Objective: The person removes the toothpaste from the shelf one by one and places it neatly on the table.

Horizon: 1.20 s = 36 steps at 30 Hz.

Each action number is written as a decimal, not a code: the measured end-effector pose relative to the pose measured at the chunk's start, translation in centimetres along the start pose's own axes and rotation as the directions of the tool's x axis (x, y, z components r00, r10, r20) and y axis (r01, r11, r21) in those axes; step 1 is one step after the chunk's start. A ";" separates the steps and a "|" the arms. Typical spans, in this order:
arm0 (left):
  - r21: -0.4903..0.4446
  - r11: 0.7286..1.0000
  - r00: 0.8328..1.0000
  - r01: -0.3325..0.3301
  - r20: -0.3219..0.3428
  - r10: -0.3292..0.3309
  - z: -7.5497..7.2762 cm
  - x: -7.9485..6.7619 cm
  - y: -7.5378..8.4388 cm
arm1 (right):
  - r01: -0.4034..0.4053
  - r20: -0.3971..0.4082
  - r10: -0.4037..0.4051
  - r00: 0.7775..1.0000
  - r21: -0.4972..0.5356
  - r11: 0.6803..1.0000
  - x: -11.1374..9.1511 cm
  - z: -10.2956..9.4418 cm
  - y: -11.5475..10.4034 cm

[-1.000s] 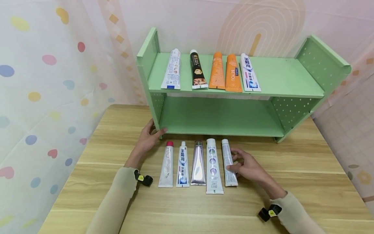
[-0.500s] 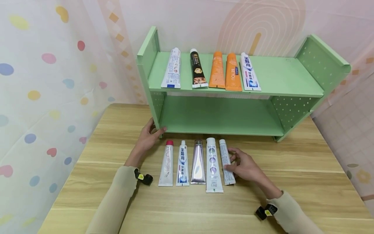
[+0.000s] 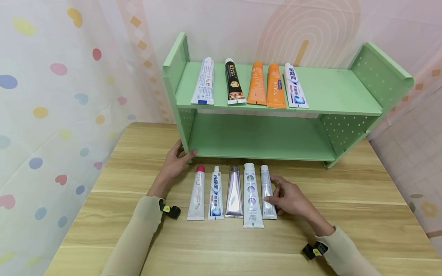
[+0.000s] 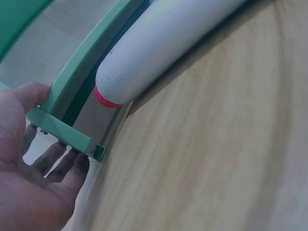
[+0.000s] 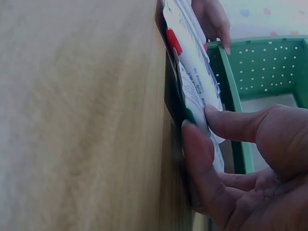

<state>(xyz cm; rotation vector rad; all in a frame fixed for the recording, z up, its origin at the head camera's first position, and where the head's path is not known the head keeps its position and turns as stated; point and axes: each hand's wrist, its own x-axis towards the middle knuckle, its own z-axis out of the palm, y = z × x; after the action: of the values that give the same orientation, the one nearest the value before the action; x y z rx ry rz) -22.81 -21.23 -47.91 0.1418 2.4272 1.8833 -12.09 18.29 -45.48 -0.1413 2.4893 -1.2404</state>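
My right hand (image 3: 289,196) pinches a slim white-and-grey toothpaste tube (image 3: 266,183), thumb on its top face and fingers along its right side. That tube lies at the right end of a row on the table, cap toward the shelf. Left of it lie a large white tube (image 3: 252,195) with round marks, a shiny pinkish-silver tube (image 3: 234,195), a white-and-blue tube (image 3: 215,197) and a white tube with a red cap (image 3: 197,197). With thumb and fingers, my left hand (image 3: 173,163) grips the lower front left corner of the green shelf (image 3: 262,136).
On the upper board (image 3: 338,90) lie a white tube (image 3: 204,82), a black tube (image 3: 234,82), two orange tubes (image 3: 257,84) and a white-and-blue tube (image 3: 295,86). The shelf stands at the back of the wooden table (image 3: 214,249), before a patterned curtain (image 3: 69,161).
My right hand has shifted the slim tube slightly left, closer to the large white tube, and turned it nearly parallel to it. My left hand has stayed at the shelf corner.
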 end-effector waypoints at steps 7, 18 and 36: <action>0.005 1.000 1.000 -0.001 0.005 0.001 0.0 0.1 -0.1 | 0.045 0.017 -0.044 0.999 -0.047 0.998 -0.3 -0.9 0.2; 0.000 1.000 1.000 0.011 -0.001 -0.011 0.0 0.1 0.0 | 0.120 -0.001 -0.121 0.993 -0.046 0.992 -0.4 -2.0 0.5; 0.012 1.000 1.000 0.014 0.001 -0.014 0.0 0.0 0.0 | 0.364 -0.194 -0.358 0.913 -0.002 0.931 -1.1 -4.6 -1.0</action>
<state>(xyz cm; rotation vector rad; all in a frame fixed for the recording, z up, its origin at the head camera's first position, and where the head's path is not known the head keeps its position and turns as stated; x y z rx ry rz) -22.81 -21.20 -47.94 0.1256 2.4327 1.8628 -12.75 21.39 -41.82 -0.5189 2.6884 -1.5032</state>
